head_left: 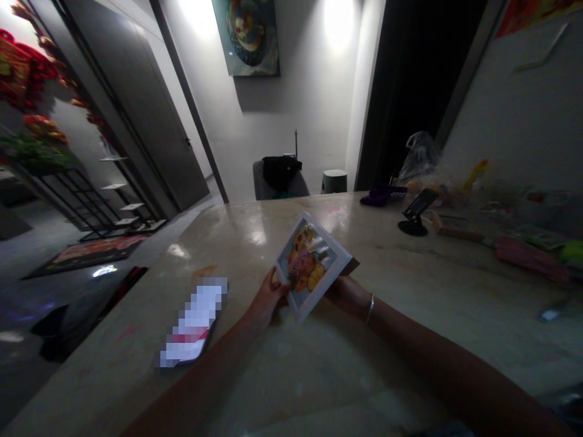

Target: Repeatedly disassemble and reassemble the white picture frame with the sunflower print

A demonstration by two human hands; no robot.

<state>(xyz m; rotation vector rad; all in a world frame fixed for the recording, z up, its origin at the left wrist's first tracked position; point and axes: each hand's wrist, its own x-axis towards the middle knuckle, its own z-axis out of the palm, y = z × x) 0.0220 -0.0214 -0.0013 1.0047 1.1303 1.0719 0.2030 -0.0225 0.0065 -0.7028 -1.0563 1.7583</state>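
Note:
A white picture frame with yellow and orange flowers behind its shiny front is held tilted above the table. Its left edge is gripped by my left hand, thumb on the front. My right hand supports the frame from its lower right side, with most of the fingers hidden behind it. A brown flap or stand sticks out at the back of the frame. On the table left of my left hand lies a phone with its lit screen pixelated.
A black phone stand, a purple item and a clear plastic bag are at the table's far right. Nearby are a wooden tray or frame and a pink item. A chair stands beyond the far edge.

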